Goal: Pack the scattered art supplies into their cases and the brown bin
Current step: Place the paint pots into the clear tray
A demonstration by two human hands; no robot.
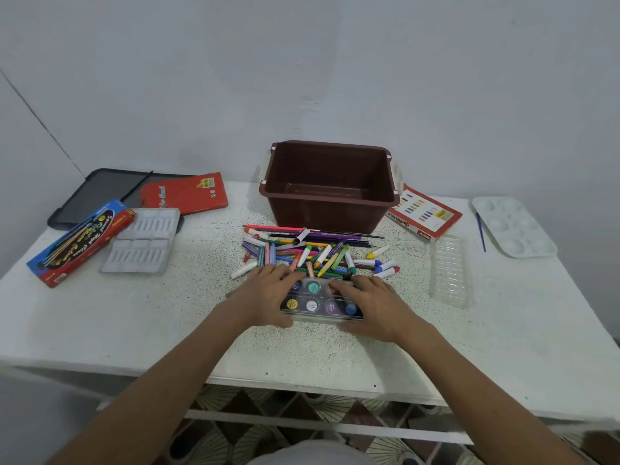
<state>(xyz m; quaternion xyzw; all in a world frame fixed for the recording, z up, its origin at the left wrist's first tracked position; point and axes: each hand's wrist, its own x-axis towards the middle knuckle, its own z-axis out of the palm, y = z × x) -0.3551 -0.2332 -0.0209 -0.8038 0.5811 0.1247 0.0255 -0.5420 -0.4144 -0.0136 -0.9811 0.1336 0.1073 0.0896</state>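
Observation:
A clear paint case (317,302) with round colour pots lies on the table just in front of me. My left hand (265,297) grips its left end, thumb at the near edge and fingers over the far edge. My right hand (372,303) grips the right end the same way. Behind the case lies a heap of crayons, markers and pencils (312,251). The open brown bin (328,186) stands behind the heap and holds nothing I can see.
On the left lie a blue-and-red brush box (80,241), a white crayon tray (144,245), a red pad (184,194) and a dark lid (100,193). On the right lie an oil-pastel box (424,213), a clear tray (449,271), a white palette (513,226) and a blue brush (480,231).

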